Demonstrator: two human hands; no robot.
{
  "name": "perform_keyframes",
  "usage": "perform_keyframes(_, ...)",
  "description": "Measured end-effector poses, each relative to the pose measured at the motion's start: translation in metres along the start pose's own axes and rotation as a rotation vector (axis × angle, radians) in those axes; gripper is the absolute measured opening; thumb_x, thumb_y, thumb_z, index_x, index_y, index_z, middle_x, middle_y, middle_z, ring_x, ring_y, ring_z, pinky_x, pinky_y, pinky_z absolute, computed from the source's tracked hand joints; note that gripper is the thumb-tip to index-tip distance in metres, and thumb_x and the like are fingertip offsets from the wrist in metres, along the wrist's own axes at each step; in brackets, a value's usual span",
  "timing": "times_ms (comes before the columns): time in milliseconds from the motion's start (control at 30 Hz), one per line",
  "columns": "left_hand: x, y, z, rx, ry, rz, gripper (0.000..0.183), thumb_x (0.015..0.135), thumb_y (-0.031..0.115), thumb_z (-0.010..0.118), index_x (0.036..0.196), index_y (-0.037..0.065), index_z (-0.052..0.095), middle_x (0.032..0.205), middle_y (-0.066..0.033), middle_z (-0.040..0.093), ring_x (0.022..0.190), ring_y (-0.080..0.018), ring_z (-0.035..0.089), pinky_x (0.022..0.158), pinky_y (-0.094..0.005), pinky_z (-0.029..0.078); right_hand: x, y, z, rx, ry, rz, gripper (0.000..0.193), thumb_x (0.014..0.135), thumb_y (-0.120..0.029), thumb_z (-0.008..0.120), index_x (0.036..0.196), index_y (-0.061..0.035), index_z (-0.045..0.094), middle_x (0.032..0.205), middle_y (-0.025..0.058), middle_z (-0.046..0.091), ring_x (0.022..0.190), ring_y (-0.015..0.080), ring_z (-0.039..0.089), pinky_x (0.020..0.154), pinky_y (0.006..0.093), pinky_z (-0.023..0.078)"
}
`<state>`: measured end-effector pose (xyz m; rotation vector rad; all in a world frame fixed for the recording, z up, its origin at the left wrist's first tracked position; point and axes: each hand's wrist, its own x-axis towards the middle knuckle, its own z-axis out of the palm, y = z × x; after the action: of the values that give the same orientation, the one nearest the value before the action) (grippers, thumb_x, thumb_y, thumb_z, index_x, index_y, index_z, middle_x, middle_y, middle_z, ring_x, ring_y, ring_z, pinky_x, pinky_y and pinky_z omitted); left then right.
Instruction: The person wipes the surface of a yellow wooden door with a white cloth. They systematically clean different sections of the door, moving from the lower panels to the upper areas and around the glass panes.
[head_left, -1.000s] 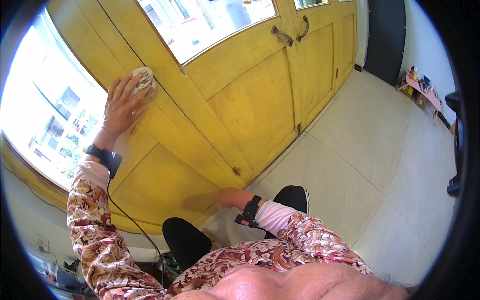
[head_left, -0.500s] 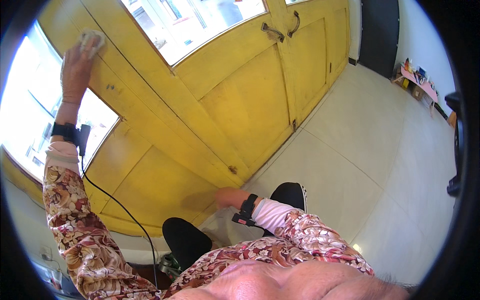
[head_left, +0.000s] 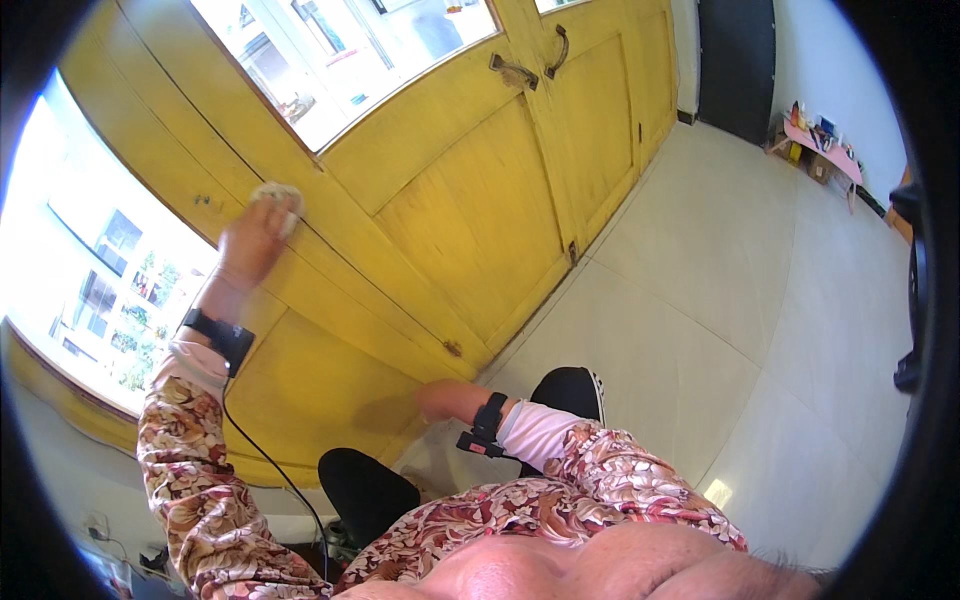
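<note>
My left hand (head_left: 252, 245) is closed over a whitish, crumpled cloth (head_left: 280, 198) and presses it on the yellow wooden door frame (head_left: 330, 265), beside the long seam next to the glazed door. A dark band with a small black device and a cable sits on that wrist. Low down, in front of my knees, my right hand (head_left: 438, 400) rests by the foot of the yellow panel. Its fingers are turned away and hidden, so whether it grips anything does not show. A black band circles this wrist too.
Two curved metal handles (head_left: 514, 72) stand out from the yellow double doors (head_left: 470, 200). Left of my arm is a bright window pane (head_left: 110, 250). Pale floor tiles (head_left: 690, 290) spread to the right, toward a pink low table (head_left: 825, 150) with small items, near a dark door (head_left: 735, 70).
My left hand has slid the cloth down and to the right along the yellow frame. My right hand stays low by the panel. The view has shifted slightly.
</note>
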<state>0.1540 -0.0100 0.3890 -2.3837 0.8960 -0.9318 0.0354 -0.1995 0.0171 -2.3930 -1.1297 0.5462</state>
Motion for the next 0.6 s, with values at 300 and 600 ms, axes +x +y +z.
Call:
perform_keyframes(300,0.014,-0.008,-0.031,0.222,0.022,0.106,0.055,0.079,0.025,0.077,0.131,0.019,0.058,0.116,-0.009,0.062,0.094,-0.0265,0.064,0.076,-0.0412,0.051,0.007,0.003,0.001,-0.073,-0.022,-0.004,0.032,0.083,-0.028,0.07,0.101,-0.002,0.075,0.098,0.022,0.073,0.093,0.0434,0.069,0.079,0.0525,0.054)
perform_keyframes(600,0.048,-0.136,-0.113,0.561,0.47,-0.332,0.055,0.088,0.025,0.071,0.141,0.024,0.054,0.124,-0.0108,0.063,0.096,-0.0291,0.068,0.08,-0.043,0.053,0.005,0.024,0.019,-0.049,0.032,-0.014,0.024,0.077,-0.019,0.068,0.093,-0.0029,0.075,0.096,0.0212,0.073,0.088,0.0425,0.07,0.074,0.0508,0.054)
